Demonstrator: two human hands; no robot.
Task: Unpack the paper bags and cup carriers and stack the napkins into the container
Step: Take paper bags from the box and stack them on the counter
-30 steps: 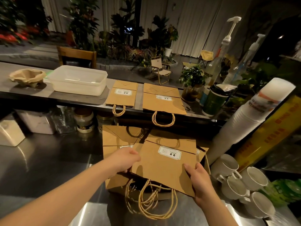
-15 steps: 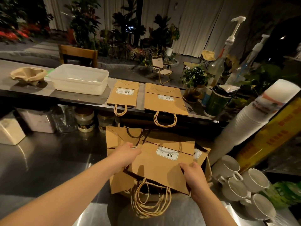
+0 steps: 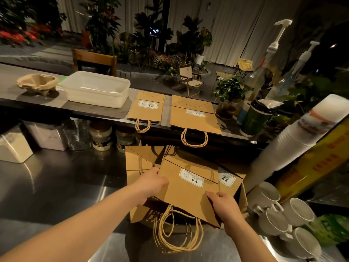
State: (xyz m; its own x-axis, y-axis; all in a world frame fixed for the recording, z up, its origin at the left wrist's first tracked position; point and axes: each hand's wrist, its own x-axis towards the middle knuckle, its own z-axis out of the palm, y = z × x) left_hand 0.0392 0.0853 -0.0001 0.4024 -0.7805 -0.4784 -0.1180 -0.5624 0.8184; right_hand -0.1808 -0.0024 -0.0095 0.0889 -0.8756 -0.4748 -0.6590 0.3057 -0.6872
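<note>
We hold the top kraft paper bag (image 3: 190,188) flat, lifted off a loose pile of folded bags (image 3: 139,163) that sits on the steel worktop (image 3: 56,186). Left hand (image 3: 151,184) grips its left edge, fingers curled under and thumb on top. Right hand (image 3: 223,206) pinches the lower right edge near the mouth. Both are clamped on the same bag, one on each side.

The bag's long axis runs from its folded bottom, far from us, to the mouth with the twisted paper handles (image 3: 177,229) hanging toward us. The landmark is the translucent plastic container (image 3: 96,91) on the raised counter. Held bag lies well nearer us and to the right of it. Two more flat bags (image 3: 194,116) lie just right of the container on that counter, handles drooping over the edge. A moulded pulp cup carrier (image 3: 36,85) sits just left of the container.

Judgement: the counter stack lies straight ahead and up from the hands; either hand reaches it about equally, left nearer the container.

Hard to make out: how many bags are in the pile, whether the white sheets in the container are napkins, and the label print. Left fingertips are hidden under the bag.
</note>
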